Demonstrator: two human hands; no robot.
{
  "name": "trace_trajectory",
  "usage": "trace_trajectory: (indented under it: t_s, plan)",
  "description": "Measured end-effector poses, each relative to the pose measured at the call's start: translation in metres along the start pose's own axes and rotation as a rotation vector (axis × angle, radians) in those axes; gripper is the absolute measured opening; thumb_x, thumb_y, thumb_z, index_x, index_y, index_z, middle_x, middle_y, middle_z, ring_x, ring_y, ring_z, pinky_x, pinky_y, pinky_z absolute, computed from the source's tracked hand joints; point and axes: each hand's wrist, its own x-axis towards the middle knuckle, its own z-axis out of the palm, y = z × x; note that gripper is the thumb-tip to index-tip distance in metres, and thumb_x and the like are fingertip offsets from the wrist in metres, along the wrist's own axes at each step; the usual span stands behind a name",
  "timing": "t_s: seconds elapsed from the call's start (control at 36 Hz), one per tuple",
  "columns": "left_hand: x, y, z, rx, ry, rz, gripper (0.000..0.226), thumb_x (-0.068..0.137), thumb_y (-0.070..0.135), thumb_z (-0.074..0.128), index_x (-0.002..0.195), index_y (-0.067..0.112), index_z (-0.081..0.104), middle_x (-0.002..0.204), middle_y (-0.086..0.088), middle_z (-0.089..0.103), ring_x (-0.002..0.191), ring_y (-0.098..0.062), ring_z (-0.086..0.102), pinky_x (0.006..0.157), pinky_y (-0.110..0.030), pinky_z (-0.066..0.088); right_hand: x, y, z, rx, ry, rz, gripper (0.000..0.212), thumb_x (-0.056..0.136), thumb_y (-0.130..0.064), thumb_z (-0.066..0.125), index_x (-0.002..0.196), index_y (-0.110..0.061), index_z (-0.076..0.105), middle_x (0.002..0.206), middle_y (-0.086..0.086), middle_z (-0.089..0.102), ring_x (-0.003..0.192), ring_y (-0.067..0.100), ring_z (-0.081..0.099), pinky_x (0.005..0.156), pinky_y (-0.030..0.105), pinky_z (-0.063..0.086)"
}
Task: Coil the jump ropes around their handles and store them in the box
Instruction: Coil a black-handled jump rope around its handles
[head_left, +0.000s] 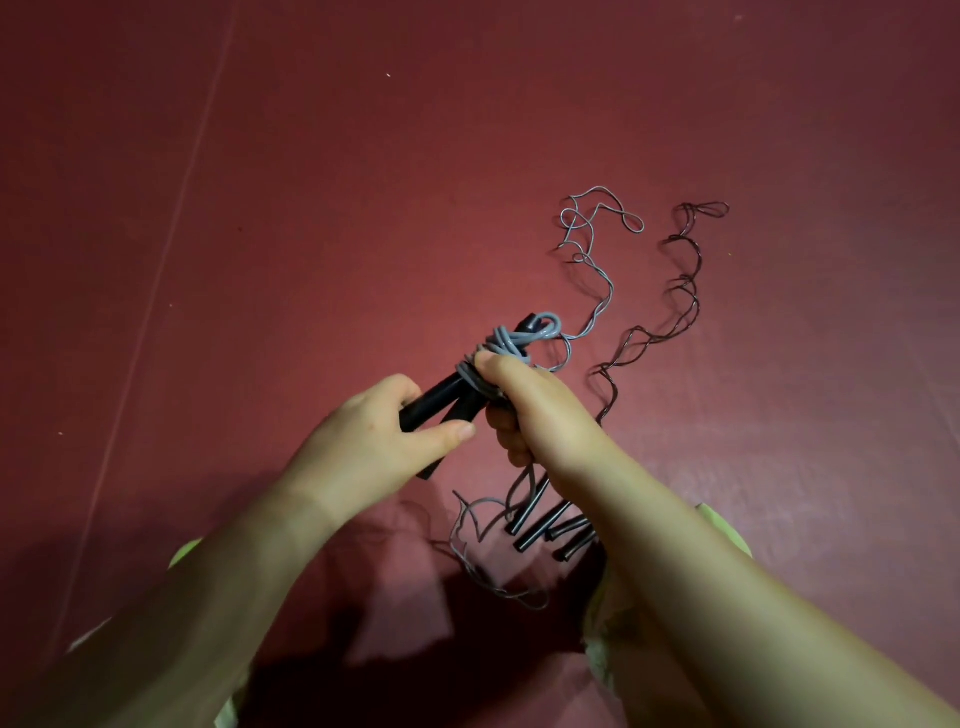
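Head view: spare black handles (540, 527) lie nearest on the red floor (260, 208). Above them, the left hand (363, 441) grips paired handles (441, 405); the right hand (524, 405) pinches grey rope (519, 338) coiled round them. Farther off trail a dark rope (680, 291) and grey slack.

Two hands (363, 441), six black handles (441, 402), three ropes (597, 291).

Grey rope (501, 345) partly coiled round paired black handles (441, 402), dark rope (675, 306) loose
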Motion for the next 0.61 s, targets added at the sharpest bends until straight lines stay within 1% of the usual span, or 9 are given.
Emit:
trace_trajectory:
  t_s: [0.11, 0.19, 0.33, 0.39, 0.42, 0.47, 0.53, 0.58, 0.61]
  plan:
    - [0.000, -0.001, 0.000, -0.021, -0.031, -0.022, 0.049, 0.069, 0.063, 0.067, 0.078, 0.018, 0.051, 0.068, 0.004, 0.053, 0.063, -0.016, 0.048, 0.056, -0.032, 0.033, -0.001, 0.000, -0.001, 0.007, -0.006, 0.009, 0.030, 0.095, -0.040, 0.047, 0.072, -0.023, 0.042, 0.054, -0.006, 0.025, 0.046, 0.011, 0.018, 0.049, 0.030, 0.013]
    - [0.001, -0.003, 0.001, -0.021, -0.044, -0.030, 0.054, 0.058, 0.068, 0.055, 0.079, 0.018, 0.052, 0.071, 0.002, 0.057, 0.066, -0.019, 0.052, 0.057, -0.032, 0.034, -0.001, 0.000, -0.001, -0.015, -0.012, 0.004, 0.029, 0.096, -0.042, 0.047, 0.076, -0.021, 0.045, 0.056, -0.005, 0.026, 0.046, 0.011, 0.020, 0.048, 0.028, 0.015]
    - [0.005, -0.008, 0.002, -0.039, -0.125, -0.023, 0.057, 0.053, 0.069, 0.057, 0.075, 0.017, 0.055, 0.065, 0.005, 0.054, 0.063, -0.017, 0.051, 0.059, -0.034, 0.037, -0.003, -0.001, -0.002, -0.004, -0.036, -0.016, 0.026, 0.095, -0.035, 0.047, 0.075, -0.018, 0.046, 0.059, -0.002, 0.028, 0.049, 0.012, 0.021, 0.052, 0.032, 0.015]
    - [0.004, -0.009, 0.002, -0.292, -0.280, -0.037, 0.057, 0.050, 0.067, 0.063, 0.073, 0.015, 0.057, 0.065, 0.004, 0.055, 0.060, -0.014, 0.051, 0.059, -0.037, 0.041, -0.004, -0.003, -0.003, 0.009, -0.038, -0.041, 0.027, 0.089, -0.036, 0.052, 0.069, -0.018, 0.046, 0.057, -0.003, 0.030, 0.048, 0.012, 0.023, 0.052, 0.032, 0.015]
    - [0.003, -0.007, 0.001, -0.461, -0.369, -0.068, 0.054, 0.051, 0.063, 0.066, 0.075, 0.015, 0.059, 0.067, 0.002, 0.058, 0.060, -0.014, 0.055, 0.057, -0.033, 0.044, -0.004, -0.004, -0.004, 0.029, -0.047, -0.052, 0.025, 0.082, -0.038, 0.052, 0.068, -0.018, 0.045, 0.055, -0.003, 0.030, 0.048, 0.012, 0.023, 0.053, 0.033, 0.014]
    - [0.000, -0.002, -0.002, -0.729, -0.528, -0.176, 0.050, 0.063, 0.056, 0.069, 0.087, 0.013, 0.064, 0.081, -0.007, 0.071, 0.071, -0.023, 0.069, 0.065, -0.030, 0.055, -0.005, -0.004, -0.004, 0.092, -0.080, -0.074, 0.021, 0.072, -0.038, 0.047, 0.069, -0.018, 0.042, 0.058, 0.000, 0.026, 0.050, 0.012, 0.021, 0.054, 0.034, 0.012]
    - [-0.003, 0.003, -0.004, -0.911, -0.659, -0.270, 0.053, 0.075, 0.060, 0.054, 0.091, 0.011, 0.069, 0.088, -0.015, 0.073, 0.079, -0.028, 0.072, 0.069, -0.032, 0.058, -0.003, -0.002, -0.004, 0.138, -0.103, -0.101, 0.024, 0.068, -0.039, 0.050, 0.070, -0.017, 0.041, 0.060, 0.001, 0.026, 0.050, 0.013, 0.023, 0.051, 0.031, 0.014]
    - [-0.005, 0.005, -0.005, -1.049, -0.789, -0.303, 0.067, 0.076, 0.064, 0.031, 0.078, 0.012, 0.074, 0.079, -0.015, 0.070, 0.069, -0.027, 0.068, 0.066, -0.033, 0.055, 0.000, 0.002, -0.005, 0.170, -0.141, -0.119, 0.038, 0.060, -0.046, 0.055, 0.074, -0.013, 0.042, 0.059, 0.002, 0.027, 0.050, 0.015, 0.026, 0.049, 0.029, 0.018]
    - [-0.005, 0.006, -0.004, -1.095, -0.827, -0.304, 0.071, 0.077, 0.065, 0.027, 0.074, 0.011, 0.073, 0.072, -0.012, 0.066, 0.061, -0.025, 0.063, 0.063, -0.033, 0.052, 0.002, 0.004, -0.005, 0.176, -0.166, -0.123, 0.045, 0.058, -0.050, 0.054, 0.079, -0.012, 0.043, 0.059, 0.003, 0.027, 0.050, 0.017, 0.026, 0.048, 0.029, 0.018]
